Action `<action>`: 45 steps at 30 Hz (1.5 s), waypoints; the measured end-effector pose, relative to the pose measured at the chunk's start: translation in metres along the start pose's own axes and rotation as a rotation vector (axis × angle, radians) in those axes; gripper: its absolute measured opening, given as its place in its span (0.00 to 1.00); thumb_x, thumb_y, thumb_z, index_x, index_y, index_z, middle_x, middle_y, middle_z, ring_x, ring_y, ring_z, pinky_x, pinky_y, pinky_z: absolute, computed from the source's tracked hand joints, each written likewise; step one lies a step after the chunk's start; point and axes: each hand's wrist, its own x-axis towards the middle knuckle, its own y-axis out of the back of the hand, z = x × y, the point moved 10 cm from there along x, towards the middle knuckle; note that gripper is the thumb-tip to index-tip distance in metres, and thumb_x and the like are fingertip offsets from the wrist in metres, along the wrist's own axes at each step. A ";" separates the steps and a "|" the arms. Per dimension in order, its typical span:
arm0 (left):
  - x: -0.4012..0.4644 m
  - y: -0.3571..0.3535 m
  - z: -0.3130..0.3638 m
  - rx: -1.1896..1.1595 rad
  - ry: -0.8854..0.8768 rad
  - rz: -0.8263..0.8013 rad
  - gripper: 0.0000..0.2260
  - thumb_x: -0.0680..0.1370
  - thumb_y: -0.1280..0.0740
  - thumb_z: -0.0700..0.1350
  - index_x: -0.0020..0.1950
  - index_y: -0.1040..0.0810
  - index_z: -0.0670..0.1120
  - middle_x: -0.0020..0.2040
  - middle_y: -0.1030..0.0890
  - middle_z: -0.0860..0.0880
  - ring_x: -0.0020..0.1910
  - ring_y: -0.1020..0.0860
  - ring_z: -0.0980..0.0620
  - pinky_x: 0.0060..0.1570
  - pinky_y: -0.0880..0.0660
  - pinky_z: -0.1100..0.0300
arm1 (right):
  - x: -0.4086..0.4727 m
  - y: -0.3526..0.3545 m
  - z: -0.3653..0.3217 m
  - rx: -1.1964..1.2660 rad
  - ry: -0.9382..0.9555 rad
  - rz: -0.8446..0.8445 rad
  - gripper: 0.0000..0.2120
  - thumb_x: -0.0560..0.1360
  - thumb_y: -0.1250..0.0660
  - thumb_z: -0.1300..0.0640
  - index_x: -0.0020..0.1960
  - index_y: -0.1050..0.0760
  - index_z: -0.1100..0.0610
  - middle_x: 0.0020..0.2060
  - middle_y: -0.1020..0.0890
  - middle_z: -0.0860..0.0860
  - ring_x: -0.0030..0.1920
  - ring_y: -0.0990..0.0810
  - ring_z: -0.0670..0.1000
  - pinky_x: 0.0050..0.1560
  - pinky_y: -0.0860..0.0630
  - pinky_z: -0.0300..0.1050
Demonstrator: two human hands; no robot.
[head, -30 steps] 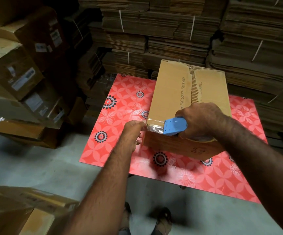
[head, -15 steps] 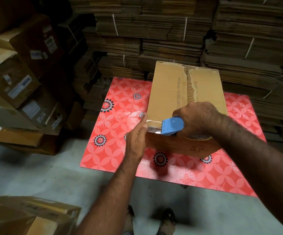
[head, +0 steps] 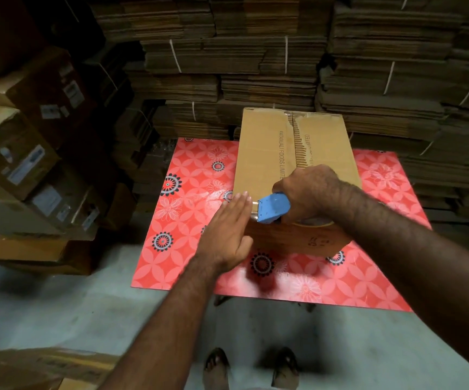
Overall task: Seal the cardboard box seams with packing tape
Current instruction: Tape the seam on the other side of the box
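A brown cardboard box (head: 258, 153) stands on a red flower-patterned table (head: 188, 175), its top flaps meeting in a ragged middle seam. My right hand (head: 309, 190) grips a blue tape dispenser (head: 272, 206) at the box's near top edge, over the seam's near end; the tape roll shows just under the hand. My left hand (head: 227, 229) lies flat with fingers straight against the box's near left corner, touching a short shiny strip of tape beside the dispenser's blade.
Tied bundles of flat cardboard (head: 255, 60) are stacked high right behind the table. Labelled cartons (head: 22, 161) pile up on the left. Another carton (head: 16, 367) sits at the lower left on the grey floor. My sandalled feet (head: 250, 367) show below the table edge.
My left hand went from pinching the tape end at the corner to lying flat and open against it. The right hand and dispenser stayed at the near edge.
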 end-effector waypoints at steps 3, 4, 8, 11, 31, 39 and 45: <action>0.000 -0.006 -0.004 0.171 0.008 -0.019 0.39 0.70 0.46 0.50 0.80 0.43 0.38 0.81 0.43 0.41 0.80 0.45 0.46 0.79 0.50 0.47 | -0.003 0.003 0.003 0.022 0.001 0.016 0.28 0.68 0.33 0.32 0.64 0.29 0.41 0.48 0.22 0.47 0.49 0.21 0.54 0.42 0.26 0.49; 0.000 -0.006 -0.004 0.214 0.007 -0.027 0.39 0.69 0.46 0.50 0.80 0.43 0.38 0.80 0.42 0.41 0.80 0.43 0.46 0.79 0.50 0.46 | -0.005 0.003 0.006 0.048 0.004 0.015 0.28 0.68 0.33 0.32 0.64 0.29 0.41 0.46 0.24 0.47 0.48 0.22 0.54 0.43 0.26 0.49; -0.002 -0.005 -0.004 0.323 0.013 -0.047 0.39 0.69 0.44 0.50 0.80 0.41 0.39 0.80 0.40 0.42 0.79 0.41 0.47 0.78 0.47 0.44 | -0.017 0.000 0.015 0.082 0.019 0.056 0.30 0.67 0.34 0.31 0.65 0.29 0.42 0.44 0.24 0.47 0.45 0.25 0.53 0.46 0.20 0.53; -0.003 -0.005 -0.003 0.368 0.026 -0.066 0.39 0.69 0.43 0.50 0.80 0.41 0.40 0.80 0.40 0.43 0.79 0.41 0.48 0.77 0.46 0.44 | -0.026 -0.006 0.028 0.101 0.009 0.068 0.29 0.68 0.33 0.33 0.67 0.30 0.41 0.45 0.23 0.48 0.45 0.24 0.54 0.44 0.22 0.49; 0.014 -0.025 0.050 0.325 0.093 -0.104 0.40 0.68 0.42 0.53 0.78 0.40 0.37 0.79 0.40 0.38 0.79 0.42 0.43 0.78 0.46 0.45 | -0.040 -0.026 0.056 0.011 -0.060 0.106 0.28 0.67 0.32 0.33 0.63 0.26 0.43 0.50 0.19 0.49 0.49 0.19 0.56 0.42 0.26 0.48; 0.014 -0.030 0.052 0.388 0.084 -0.099 0.42 0.65 0.39 0.52 0.77 0.38 0.36 0.78 0.37 0.38 0.77 0.38 0.41 0.77 0.43 0.43 | -0.042 -0.027 0.059 0.040 -0.031 0.121 0.27 0.68 0.32 0.34 0.63 0.27 0.43 0.49 0.20 0.49 0.49 0.19 0.56 0.42 0.26 0.49; 0.009 -0.032 0.051 0.448 0.105 -0.133 0.46 0.63 0.36 0.54 0.79 0.41 0.37 0.79 0.39 0.39 0.78 0.40 0.42 0.76 0.44 0.40 | -0.064 -0.037 0.089 0.116 -0.025 0.211 0.29 0.68 0.35 0.32 0.66 0.30 0.40 0.48 0.19 0.51 0.47 0.19 0.57 0.39 0.25 0.47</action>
